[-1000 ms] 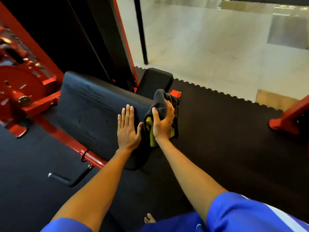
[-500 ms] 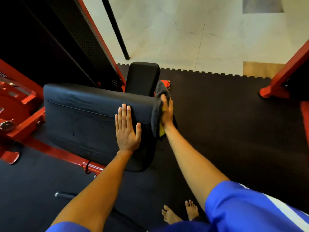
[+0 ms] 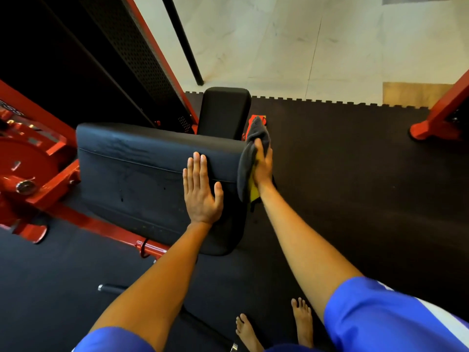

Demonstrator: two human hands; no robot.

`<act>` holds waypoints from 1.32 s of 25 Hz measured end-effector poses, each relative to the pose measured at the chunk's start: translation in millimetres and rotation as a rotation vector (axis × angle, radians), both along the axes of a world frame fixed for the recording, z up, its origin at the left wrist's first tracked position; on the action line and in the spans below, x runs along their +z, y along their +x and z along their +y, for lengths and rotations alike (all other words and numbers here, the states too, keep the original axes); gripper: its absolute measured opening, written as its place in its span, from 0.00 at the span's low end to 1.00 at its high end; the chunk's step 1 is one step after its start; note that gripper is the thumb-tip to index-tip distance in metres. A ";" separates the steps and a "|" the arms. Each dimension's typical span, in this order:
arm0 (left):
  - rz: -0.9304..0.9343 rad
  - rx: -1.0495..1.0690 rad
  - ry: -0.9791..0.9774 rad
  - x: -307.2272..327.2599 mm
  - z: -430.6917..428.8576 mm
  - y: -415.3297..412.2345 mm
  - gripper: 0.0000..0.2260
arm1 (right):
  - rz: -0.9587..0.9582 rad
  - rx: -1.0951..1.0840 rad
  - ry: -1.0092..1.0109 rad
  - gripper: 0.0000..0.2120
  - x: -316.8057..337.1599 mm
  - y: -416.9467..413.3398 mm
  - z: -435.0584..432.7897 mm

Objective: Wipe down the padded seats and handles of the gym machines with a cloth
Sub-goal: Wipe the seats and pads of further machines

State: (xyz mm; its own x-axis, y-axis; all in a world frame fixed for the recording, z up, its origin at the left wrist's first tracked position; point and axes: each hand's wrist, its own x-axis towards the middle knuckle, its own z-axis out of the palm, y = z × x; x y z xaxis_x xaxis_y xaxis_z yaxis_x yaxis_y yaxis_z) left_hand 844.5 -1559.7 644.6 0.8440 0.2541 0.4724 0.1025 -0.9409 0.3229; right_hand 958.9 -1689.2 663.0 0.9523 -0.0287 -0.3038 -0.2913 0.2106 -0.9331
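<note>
A: What is the biggest thing around the big black pad (image 3: pixel 132 174)?

B: The dark rubber floor mat (image 3: pixel 355 199). It spreads beneath the pad and off to its right. Beyond the pad's far side, its toothed edge meets pale floor tiles (image 3: pixel 279 47).

A: And the machine?

B: Its red frame (image 3: pixel 38 161) stands to the left of the pad, and a red bar runs under the pad's near edge. The pad is broad, with a seam along its length. A smaller black pad (image 3: pixel 223 110) stands just behind its far right corner.

A: The hands?

B: The left hand (image 3: pixel 200 194) lies flat on the pad's face near the right end. Its fingers are straight and together, its thumb is spread, and it holds nothing. The right hand (image 3: pixel 262 166) is at the pad's right end, seen edge-on. Its fingers are stretched out and press the cloth (image 3: pixel 245 168) against that end. Its thumb is hidden.

A: Where exactly is the cloth?

B: It is between the right palm and the pad's right end. It is dark grey with a yellow side showing, and it hangs a little below the wrist.

A: Anything smaller?

B: Two bare feet (image 3: pixel 302 323) stand on the mat on the near side of the pad. A black bar (image 3: pixel 111 288) lies low off the pad's near left.
</note>
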 end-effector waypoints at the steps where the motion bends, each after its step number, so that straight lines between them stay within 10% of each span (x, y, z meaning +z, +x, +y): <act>1: 0.001 0.004 -0.002 0.7 -1.7 1.2 0.30 | 0.071 0.025 0.031 0.32 -2.2 16.7 -4.1; 33: 0.065 -0.574 0.368 -0.5 104.5 -9.3 0.33 | -0.098 -0.598 -0.928 0.27 -74.9 -210.1 82.9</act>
